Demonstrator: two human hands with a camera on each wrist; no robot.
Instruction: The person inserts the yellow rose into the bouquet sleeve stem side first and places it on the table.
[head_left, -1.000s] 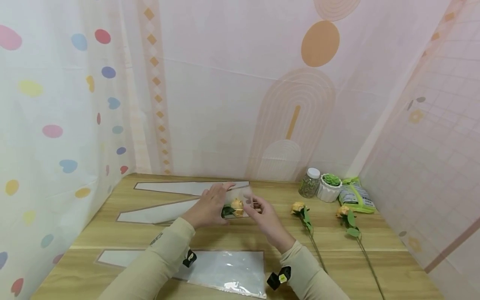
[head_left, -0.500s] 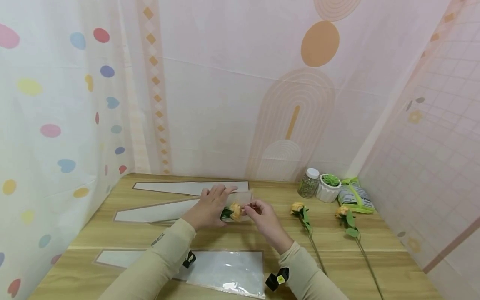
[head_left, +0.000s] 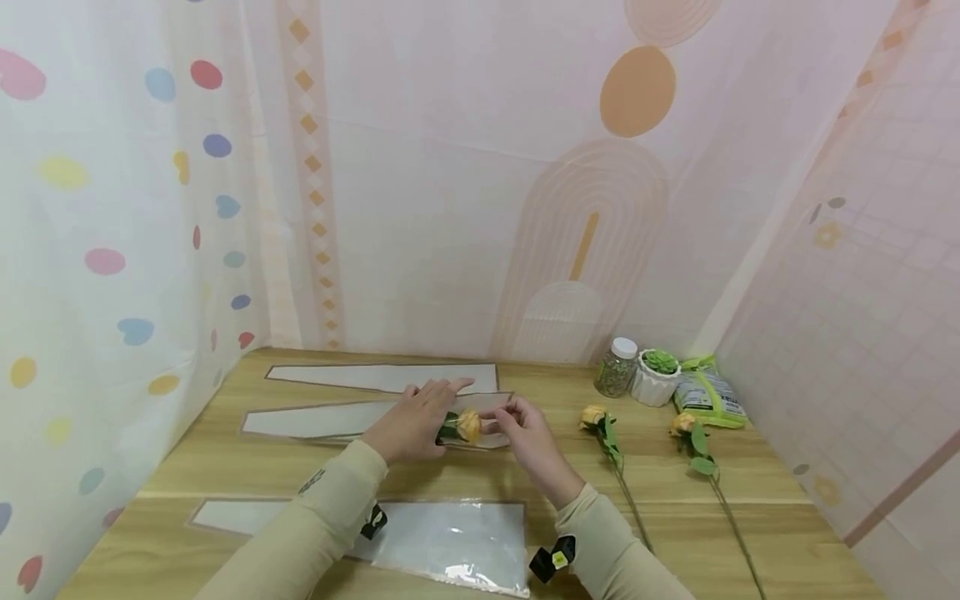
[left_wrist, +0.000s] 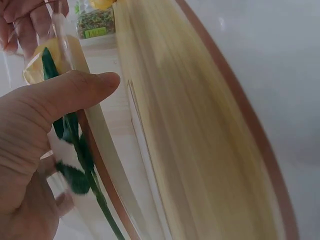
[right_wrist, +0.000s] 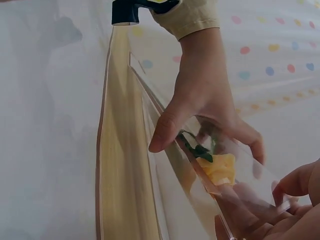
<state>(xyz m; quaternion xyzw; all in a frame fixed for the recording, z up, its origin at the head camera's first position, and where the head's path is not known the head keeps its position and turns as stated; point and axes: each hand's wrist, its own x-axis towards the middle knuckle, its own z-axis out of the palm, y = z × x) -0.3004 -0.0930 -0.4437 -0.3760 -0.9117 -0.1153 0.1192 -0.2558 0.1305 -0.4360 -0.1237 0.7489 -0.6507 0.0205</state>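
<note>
Rose (head_left: 469,426), likely light, soft-petalled, best held by stem (left_wrist: 102,204); left hand's (head_left: 415,419) fingers clamped round sleeve (head_left: 322,419), right hand's (head_left: 537,442) pinching its three-o'clock end.

Glossy plastic sleeve (right_wrist: 252,187), wooden table (head_left: 690,533).

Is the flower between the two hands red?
No, the flower between the left hand and the right hand has yellow-orange petals.

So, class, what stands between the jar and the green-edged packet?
A white pot with a green plant stands between jar and packet, in the head view.
</note>
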